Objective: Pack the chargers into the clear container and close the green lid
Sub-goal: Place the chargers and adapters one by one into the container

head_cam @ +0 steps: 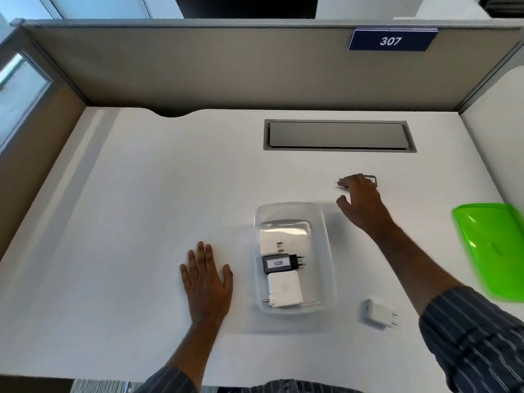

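The clear container [326, 222] stands open on the white desk. Inside lie a black charger [279, 263] labelled 026, a white square charger [285, 289] near the front, and a third white one [270, 242] behind them, of which mostly the prongs show. Another white charger [378, 312] lies on the desk to the container's front right. My right hand [361, 202] reaches over a dark-edged charger [373, 179] behind the container, fingers spread above it; whether they touch it I cannot tell. My left hand [205, 282] rests flat on the desk left of the container. The green lid [493, 248] lies at the far right.
A grey cable hatch [338, 136] is set into the desk behind the work area. Beige partition walls [226, 66] close off the back and both sides, with a blue sign reading 307 [391, 40] on the back one.
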Tool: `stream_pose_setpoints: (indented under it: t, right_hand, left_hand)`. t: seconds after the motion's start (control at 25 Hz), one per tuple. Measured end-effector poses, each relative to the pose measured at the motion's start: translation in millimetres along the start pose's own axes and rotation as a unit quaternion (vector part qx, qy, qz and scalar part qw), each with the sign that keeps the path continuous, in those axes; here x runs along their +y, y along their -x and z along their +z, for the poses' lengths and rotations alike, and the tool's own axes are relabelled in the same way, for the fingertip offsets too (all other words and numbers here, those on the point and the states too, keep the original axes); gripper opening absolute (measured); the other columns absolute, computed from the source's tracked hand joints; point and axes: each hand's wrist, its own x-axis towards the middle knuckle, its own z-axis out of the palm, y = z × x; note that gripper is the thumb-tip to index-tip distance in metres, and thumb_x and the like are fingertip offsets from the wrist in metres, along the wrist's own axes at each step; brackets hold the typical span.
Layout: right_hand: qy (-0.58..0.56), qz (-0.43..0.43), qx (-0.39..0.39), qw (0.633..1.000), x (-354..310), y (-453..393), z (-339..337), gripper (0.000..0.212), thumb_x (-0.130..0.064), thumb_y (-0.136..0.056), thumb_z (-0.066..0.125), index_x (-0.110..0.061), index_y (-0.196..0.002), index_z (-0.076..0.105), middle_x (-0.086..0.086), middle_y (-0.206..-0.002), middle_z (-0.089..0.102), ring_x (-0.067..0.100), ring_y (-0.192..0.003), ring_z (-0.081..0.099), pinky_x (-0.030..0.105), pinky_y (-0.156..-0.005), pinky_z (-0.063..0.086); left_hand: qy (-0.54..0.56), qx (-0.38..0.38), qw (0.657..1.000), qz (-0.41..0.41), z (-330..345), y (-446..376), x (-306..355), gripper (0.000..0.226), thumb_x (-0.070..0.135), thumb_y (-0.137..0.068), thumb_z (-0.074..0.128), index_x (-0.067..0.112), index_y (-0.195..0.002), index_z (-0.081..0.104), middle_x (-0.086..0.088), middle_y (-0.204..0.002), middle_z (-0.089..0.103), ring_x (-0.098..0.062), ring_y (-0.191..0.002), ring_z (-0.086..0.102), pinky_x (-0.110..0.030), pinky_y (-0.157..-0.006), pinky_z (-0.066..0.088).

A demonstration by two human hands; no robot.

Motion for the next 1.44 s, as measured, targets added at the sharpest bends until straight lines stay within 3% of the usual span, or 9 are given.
stream_pose_setpoints:
  t: [0.12,0.32,0.56,0.68,0.84,1.12,1.44]
  right_hand:
    - [0.078,0.038,-0.022,0.996,20.4,-13.3,1.7,0.048,-0.012,-0.08,0.066,-0.008,-0.128,0.058,0.013,-0.129,0.058,0.039,-0.118,0.053,0.047,-0.091,0.046]
    - [0.138,0.079,-0.083,0.984,42.4,-32.8,4.4,0.067,-0.009,-0.088,0.06,-0.011,-0.151,0.037,0.008,-0.158,0.036,0.034,-0.143,0.033,0.055,-0.103,0.038]
    - [0.202,0.068,-0.081,0.974,44.8,-35.1,12.2,0.056,0.002,-0.088,0.054,-0.006,-0.143,0.044,0.012,-0.143,0.051,0.035,-0.132,0.044,0.048,-0.097,0.039]
    - [0.22,0.061,-0.057,0.972,45.7,-37.2,12.0,0.047,0.007,-0.085,0.055,-0.007,-0.129,0.053,0.013,-0.128,0.059,0.036,-0.119,0.05,0.046,-0.09,0.038]
    - [0.208,0.054,-0.058,0.975,47.2,-41.1,10.8,0.042,0.009,-0.085,0.054,-0.007,-0.124,0.055,0.013,-0.121,0.06,0.036,-0.114,0.053,0.045,-0.092,0.038]
    - [0.121,0.039,-0.012,0.992,10.9,-27.6,0.8,0.037,-0.012,-0.093,0.065,-0.01,-0.129,0.056,0.012,-0.123,0.061,0.037,-0.112,0.055,0.046,-0.094,0.037]
    - [-0.01,-0.089,0.029,0.996,-87.3,35.2,-28.4,0.047,-0.017,-0.084,0.077,-0.008,-0.127,0.059,0.011,-0.12,0.065,0.035,-0.106,0.058,0.048,-0.092,0.047]
  left_hand:
    - [0.001,-0.002,1.0,-0.001,-0.3,-0.4,0.6,0.072,0.051,-0.1,0.025,0.017,-0.162,0.01,-0.003,-0.172,0.008,-0.025,-0.159,0.003,-0.052,-0.128,0.008]
    - [0.001,0.0,1.0,-0.001,-0.4,0.1,0.8,0.072,0.05,-0.1,0.025,0.018,-0.162,0.01,-0.003,-0.172,0.009,-0.025,-0.159,0.005,-0.052,-0.128,0.007]
    - [0.0,-0.001,1.0,-0.006,0.5,-1.4,0.8,0.072,0.049,-0.1,0.027,0.018,-0.162,0.011,-0.003,-0.172,0.009,-0.025,-0.159,0.005,-0.052,-0.128,0.008]
    - [0.0,0.001,1.0,-0.004,2.0,-1.5,-0.3,0.072,0.05,-0.1,0.026,0.019,-0.163,0.009,-0.003,-0.172,0.008,-0.025,-0.159,0.004,-0.051,-0.128,0.007]
    - [0.003,0.003,1.0,-0.004,3.9,-2.0,-1.2,0.073,0.052,-0.1,0.025,0.02,-0.163,0.008,-0.002,-0.172,0.008,-0.024,-0.159,0.003,-0.051,-0.128,0.007]
    - [0.002,0.005,1.0,-0.003,4.3,-1.8,-1.8,0.072,0.051,-0.1,0.026,0.019,-0.163,0.009,-0.003,-0.172,0.009,-0.025,-0.159,0.004,-0.052,-0.128,0.008]
    - [0.0,0.005,1.0,-0.004,1.6,-1.0,-0.4,0.072,0.051,-0.1,0.026,0.018,-0.162,0.011,-0.003,-0.172,0.009,-0.026,-0.159,0.004,-0.051,-0.128,0.008]
